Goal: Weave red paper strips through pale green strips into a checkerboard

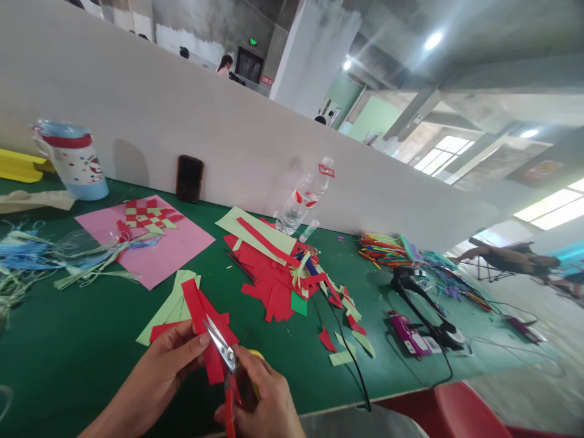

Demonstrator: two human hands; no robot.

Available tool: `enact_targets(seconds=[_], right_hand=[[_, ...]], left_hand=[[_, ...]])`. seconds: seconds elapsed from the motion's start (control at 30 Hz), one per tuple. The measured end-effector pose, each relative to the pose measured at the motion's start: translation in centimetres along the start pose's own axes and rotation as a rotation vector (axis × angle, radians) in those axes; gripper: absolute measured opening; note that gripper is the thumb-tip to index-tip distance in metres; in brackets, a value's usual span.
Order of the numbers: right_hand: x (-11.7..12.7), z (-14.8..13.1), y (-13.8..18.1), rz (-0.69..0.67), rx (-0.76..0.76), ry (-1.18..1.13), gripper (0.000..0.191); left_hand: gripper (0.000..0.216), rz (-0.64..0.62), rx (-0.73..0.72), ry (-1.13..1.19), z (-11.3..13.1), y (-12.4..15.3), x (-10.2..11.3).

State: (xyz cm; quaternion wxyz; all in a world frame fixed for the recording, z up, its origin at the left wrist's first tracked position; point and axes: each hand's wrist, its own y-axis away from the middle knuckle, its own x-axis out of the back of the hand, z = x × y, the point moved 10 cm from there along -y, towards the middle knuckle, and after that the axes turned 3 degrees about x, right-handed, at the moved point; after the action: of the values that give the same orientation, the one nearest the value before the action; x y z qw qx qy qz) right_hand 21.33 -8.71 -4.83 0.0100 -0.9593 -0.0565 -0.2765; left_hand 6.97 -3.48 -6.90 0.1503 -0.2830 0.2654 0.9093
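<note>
My left hand (pixel 166 362) pinches a red paper strip (pixel 193 298) between thumb and fingers, low in the head view. In my right hand (pixel 271 392) is a pair of scissors (pixel 222 345) with red handles and some yellow by the fingers. The silver blades point up and left and lie over the red paper, close to my left thumb; whether they are cutting cannot be made out. More red strips (pixel 214 365) lie under the blades. Pale green strips (pixel 170 304) lie just beyond my left hand. Farther off is a heap of red paper (pixel 274 292) with a pale green sheet (pixel 232 225).
A pink sheet (pixel 157 261) carries a woven red and green piece (pixel 148 216). Raffia-like strands (pixel 27 252) lie left. A cup (pixel 77 161), a phone (pixel 190 178) and a water bottle (pixel 303 201) stand along the partition (pixel 228 146). Paper scraps, a cable (pixel 353 359) and a black headband-like device (pixel 422 304) lie right.
</note>
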Motion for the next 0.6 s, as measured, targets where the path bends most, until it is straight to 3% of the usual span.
enact_targets(seconds=[0.6], right_hand=[[-0.49,-0.35,0.08,0.000,0.045,0.110,0.081]], left_hand=[[0.016,-0.012,0.021,0.015,0.04,0.38,-0.06]])
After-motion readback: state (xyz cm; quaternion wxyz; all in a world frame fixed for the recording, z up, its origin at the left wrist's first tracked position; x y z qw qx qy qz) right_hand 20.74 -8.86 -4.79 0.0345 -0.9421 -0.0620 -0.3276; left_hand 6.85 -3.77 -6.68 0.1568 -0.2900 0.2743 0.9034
